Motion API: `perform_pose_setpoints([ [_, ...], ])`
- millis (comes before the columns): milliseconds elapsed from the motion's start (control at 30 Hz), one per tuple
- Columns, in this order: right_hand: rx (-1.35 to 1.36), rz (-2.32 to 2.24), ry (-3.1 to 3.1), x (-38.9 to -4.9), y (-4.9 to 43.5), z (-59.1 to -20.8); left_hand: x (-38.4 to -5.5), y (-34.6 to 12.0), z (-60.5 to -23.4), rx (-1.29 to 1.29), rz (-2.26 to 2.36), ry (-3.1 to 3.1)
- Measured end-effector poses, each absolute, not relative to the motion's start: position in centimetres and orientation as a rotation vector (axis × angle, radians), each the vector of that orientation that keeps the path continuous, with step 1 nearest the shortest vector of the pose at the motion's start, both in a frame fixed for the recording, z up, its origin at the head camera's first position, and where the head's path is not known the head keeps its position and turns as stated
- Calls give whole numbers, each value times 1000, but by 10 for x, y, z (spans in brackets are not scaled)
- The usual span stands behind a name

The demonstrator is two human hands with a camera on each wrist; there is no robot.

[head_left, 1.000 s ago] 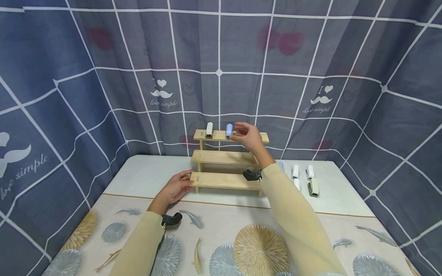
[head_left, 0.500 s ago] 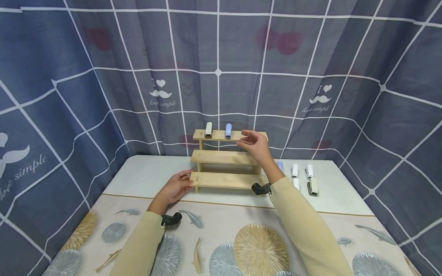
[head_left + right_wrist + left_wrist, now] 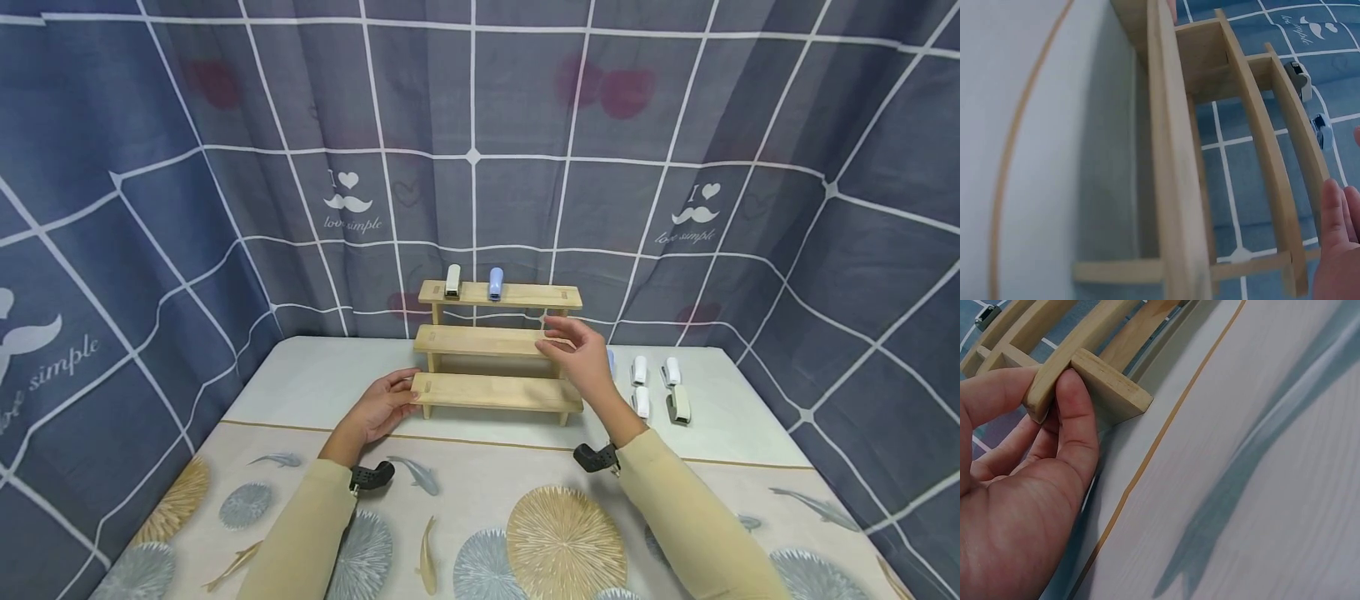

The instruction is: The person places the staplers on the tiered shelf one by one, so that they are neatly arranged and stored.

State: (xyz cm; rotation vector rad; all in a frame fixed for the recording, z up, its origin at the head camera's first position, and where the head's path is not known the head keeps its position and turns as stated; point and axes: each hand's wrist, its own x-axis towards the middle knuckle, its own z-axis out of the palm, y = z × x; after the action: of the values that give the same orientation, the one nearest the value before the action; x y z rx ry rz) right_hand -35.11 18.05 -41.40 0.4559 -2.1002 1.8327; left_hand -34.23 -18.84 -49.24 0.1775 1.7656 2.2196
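At the near left, the wooden stand's lowest tier (image 3: pixel 491 392) was pinched by the left hand (image 3: pixel 381 410). Farther right, loose staplers (image 3: pixel 679 403) were set out on the tabletop (image 3: pixel 723 392); nothing was held by the right hand (image 3: pixel 587 360), its thumb and fingers parted before the middle tier (image 3: pixel 480 340). On the far top tier (image 3: pixel 536 295), a beige stapler (image 3: pixel 453 281) and a blue stapler (image 3: pixel 496 283) were seated; one placement seemed completed, another pickup apparently called for.
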Motion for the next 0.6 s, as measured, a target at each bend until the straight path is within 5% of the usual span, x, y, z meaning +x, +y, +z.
perform_pose_setpoints([
  [600,365,1741,-2230,-292,231,-445,-341,-187,-490,165,2215,1790],
])
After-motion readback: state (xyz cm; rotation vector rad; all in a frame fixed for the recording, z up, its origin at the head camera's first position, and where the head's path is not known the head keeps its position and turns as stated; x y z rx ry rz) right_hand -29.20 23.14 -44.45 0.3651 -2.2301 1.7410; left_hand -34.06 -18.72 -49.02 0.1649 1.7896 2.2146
